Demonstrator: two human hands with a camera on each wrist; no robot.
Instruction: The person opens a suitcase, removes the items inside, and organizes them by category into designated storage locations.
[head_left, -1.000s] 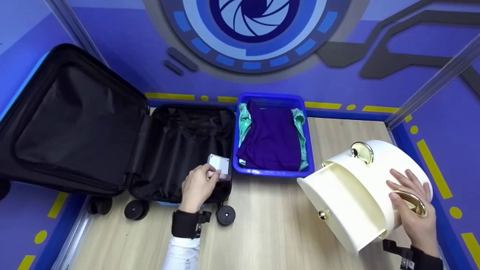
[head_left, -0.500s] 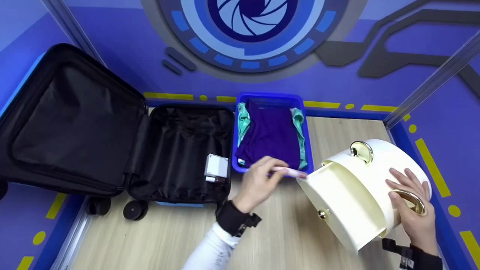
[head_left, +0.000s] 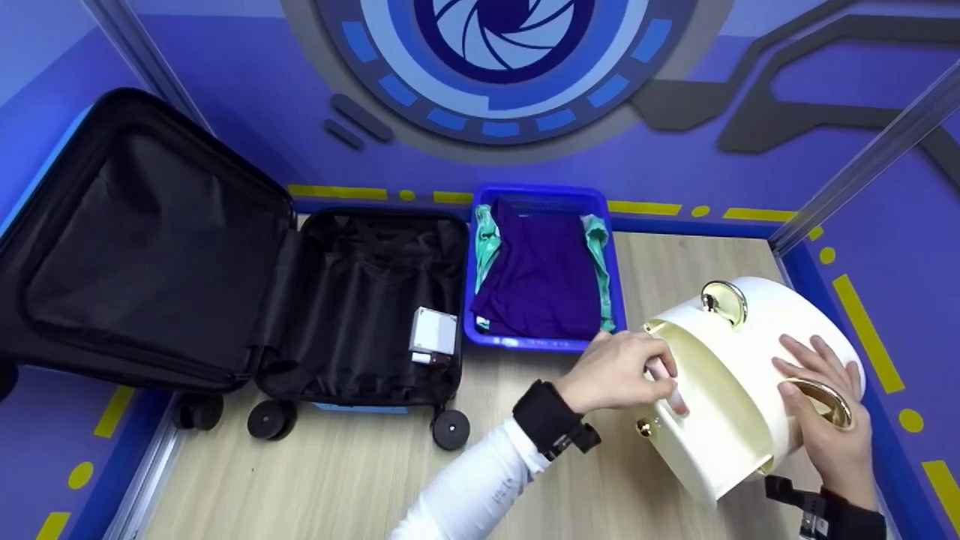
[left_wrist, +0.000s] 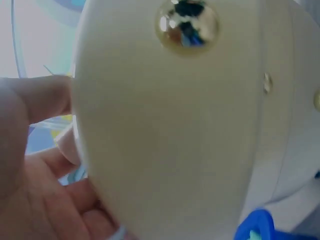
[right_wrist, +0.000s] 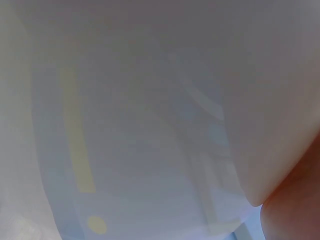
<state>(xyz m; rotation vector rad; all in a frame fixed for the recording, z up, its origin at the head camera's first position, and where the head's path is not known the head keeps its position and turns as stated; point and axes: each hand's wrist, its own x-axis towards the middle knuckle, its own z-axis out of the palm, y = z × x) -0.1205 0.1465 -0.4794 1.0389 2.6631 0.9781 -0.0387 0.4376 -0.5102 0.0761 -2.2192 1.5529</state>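
My left hand (head_left: 626,371) pinches a slim pale pink tube (head_left: 678,402), its tip inside the pulled-out drawer (head_left: 724,420) of a cream-white rounded case. In the left wrist view, the left hand (left_wrist: 47,195) is at the drawer front (left_wrist: 165,125), with part of the tube (left_wrist: 67,142) showing behind the edge. The right hand (head_left: 836,420) rests on the case (head_left: 795,315), fingers spread on its surface and thumb by a gold ring (head_left: 829,401). In the right wrist view, the case's pale, reflective surface (right_wrist: 140,125) fills most of the picture.
An open black suitcase (head_left: 352,300) lies at left, holding a small white box (head_left: 433,331) and a small white-capped dark item (head_left: 429,359). Beside it, a blue basket (head_left: 532,343) holds folded purple cloth (head_left: 544,270) and green cloth (head_left: 598,240). Blue walls stand behind and at both sides.
My left hand has moved right from the suitcase, past the basket's front, to the drawer with the pink tube. The white box stays in the suitcase; the right hand keeps its place.
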